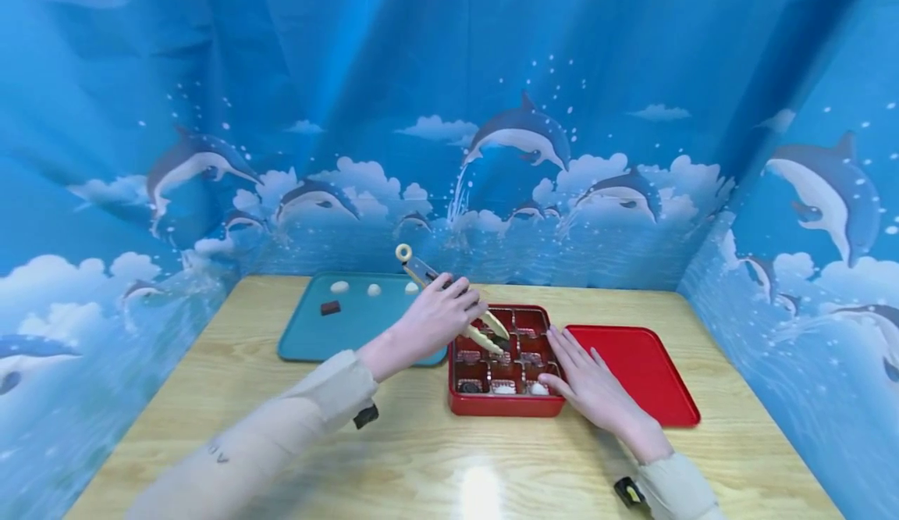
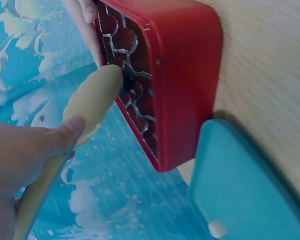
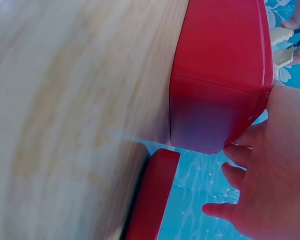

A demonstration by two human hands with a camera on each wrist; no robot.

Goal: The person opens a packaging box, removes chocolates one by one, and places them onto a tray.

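The left hand [image 1: 441, 313] has its fingers curled round a pair of tongs [image 2: 94, 95] above the red box [image 1: 506, 406]; the left wrist view cuts the hand off, and only the thumb shows clearly. The tips of the tongs come close together around a dark piece [image 1: 500, 343] over the middle of the box; whether it touches a compartment floor cannot be told. The right hand [image 1: 593, 383] lies with straight, spread fingers along the box's right rim; in the right wrist view its thumb is mostly hidden. In the box's near row sit a dark piece on the left and white pieces in the other two compartments, while the far-left compartments are partly covered. Left of the box, the forearm covers part of a teal tray [image 1: 302, 340] bearing white pieces [image 1: 374, 290] and a brown block [image 1: 330, 308]. Right of the box, the right hand overlaps a red tray [image 1: 642, 364].
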